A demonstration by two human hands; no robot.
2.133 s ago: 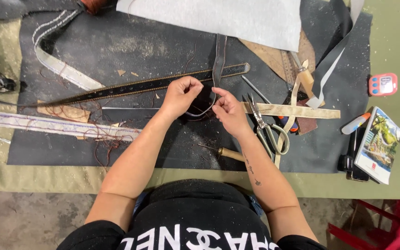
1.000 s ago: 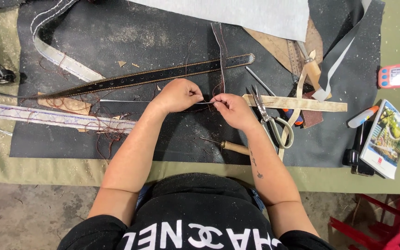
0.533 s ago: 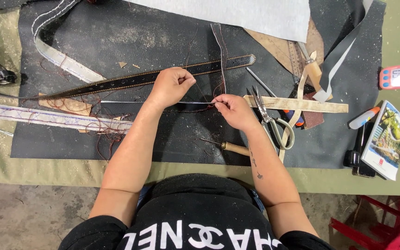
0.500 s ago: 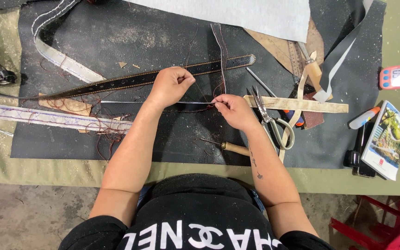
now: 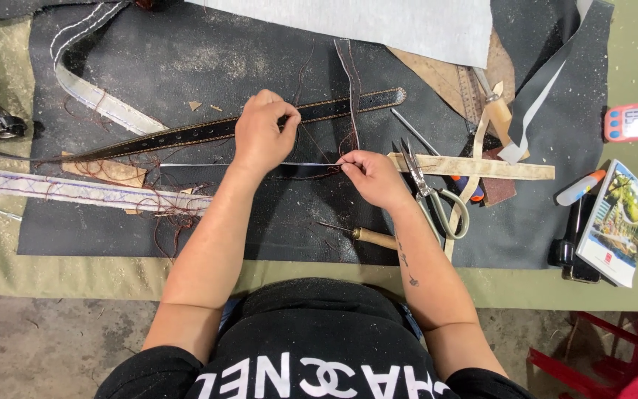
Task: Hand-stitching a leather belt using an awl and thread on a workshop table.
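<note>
Our left hand (image 5: 260, 137) fingers pinch a dark thread (image 5: 311, 140) above the black belt (image 5: 215, 129); our right hand (image 5: 371, 176) fingers pinch its other end. An awl (image 5: 359, 234) and scissors (image 5: 433, 192) lie nearby on the table (image 5: 629, 288).

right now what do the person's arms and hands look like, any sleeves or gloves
Both arms are bare to short black sleeves at the shoulders. No gloves or rings show on the left hand or the right hand. Small dark tattoo marks sit on the right forearm.
</note>
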